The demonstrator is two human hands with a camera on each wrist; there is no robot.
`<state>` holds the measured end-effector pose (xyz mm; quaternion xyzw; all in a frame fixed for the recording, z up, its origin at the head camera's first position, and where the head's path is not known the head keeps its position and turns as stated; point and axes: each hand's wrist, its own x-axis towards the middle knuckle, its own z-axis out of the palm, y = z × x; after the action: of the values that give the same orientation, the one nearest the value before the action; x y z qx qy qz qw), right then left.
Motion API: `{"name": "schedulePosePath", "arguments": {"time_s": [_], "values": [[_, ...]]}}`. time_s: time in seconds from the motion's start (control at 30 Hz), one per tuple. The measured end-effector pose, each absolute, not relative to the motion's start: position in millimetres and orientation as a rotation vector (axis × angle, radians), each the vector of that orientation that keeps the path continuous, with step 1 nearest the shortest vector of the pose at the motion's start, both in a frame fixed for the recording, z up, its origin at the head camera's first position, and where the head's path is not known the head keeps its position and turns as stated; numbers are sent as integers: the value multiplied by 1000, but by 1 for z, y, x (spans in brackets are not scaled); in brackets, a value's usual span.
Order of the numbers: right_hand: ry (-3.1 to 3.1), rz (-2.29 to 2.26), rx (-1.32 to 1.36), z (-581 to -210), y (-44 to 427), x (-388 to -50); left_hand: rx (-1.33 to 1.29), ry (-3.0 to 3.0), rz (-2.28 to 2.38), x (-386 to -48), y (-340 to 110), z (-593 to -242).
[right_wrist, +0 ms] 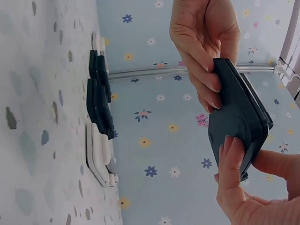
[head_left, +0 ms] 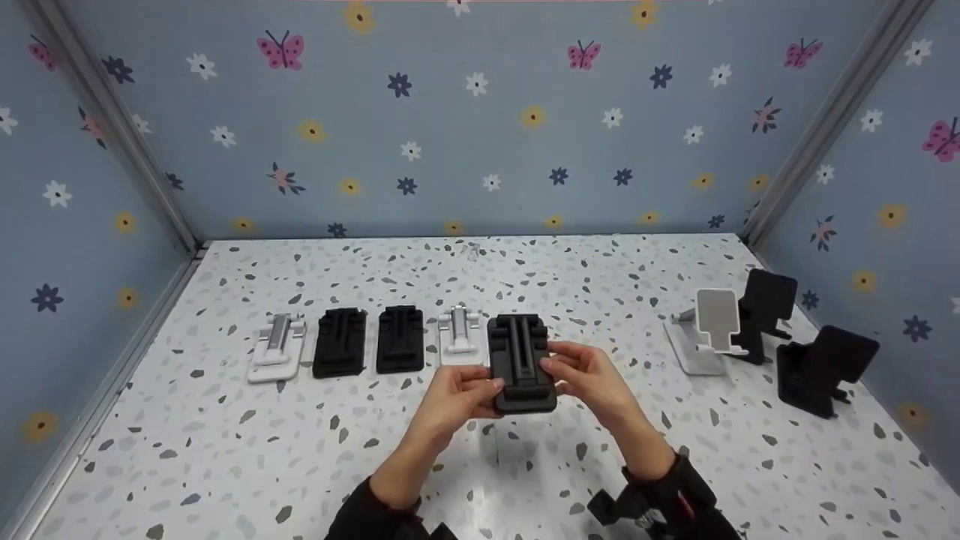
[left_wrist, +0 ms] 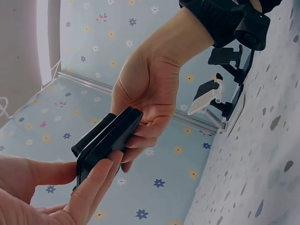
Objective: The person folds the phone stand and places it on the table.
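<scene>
Between both hands, above the table, is a folded black phone stand (head_left: 523, 364). My left hand (head_left: 461, 391) pinches its lower left edge, thumb on the front and fingers behind. On the opposite side my right hand (head_left: 592, 375) grips the edge between thumb and fingers. The right wrist view shows the smooth back of the black phone stand (right_wrist: 232, 110), with fingertips of both hands on it. From the left wrist view, the stand (left_wrist: 110, 136) appears edge-on, its folded layers lying flat together.
Left of the hands lie folded stands in a row: white (head_left: 276, 349), black (head_left: 340, 343), black (head_left: 400, 339), white (head_left: 460, 337). At the right stand unfolded ones: white (head_left: 718, 322), black (head_left: 770, 296), black (head_left: 825, 367). Patterned panels (head_left: 480, 120) enclose the speckled table (head_left: 225, 450).
</scene>
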<state>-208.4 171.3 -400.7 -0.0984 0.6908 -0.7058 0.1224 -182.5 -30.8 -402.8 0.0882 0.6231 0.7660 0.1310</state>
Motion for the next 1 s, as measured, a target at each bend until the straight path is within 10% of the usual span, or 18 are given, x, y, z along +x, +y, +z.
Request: {"name": "schedulePosePath", "arguments": {"time_s": [1.0], "values": [[2971,-1214,190,-363,362,-265,-165,2070,1817,-164,-70,-455]]}}
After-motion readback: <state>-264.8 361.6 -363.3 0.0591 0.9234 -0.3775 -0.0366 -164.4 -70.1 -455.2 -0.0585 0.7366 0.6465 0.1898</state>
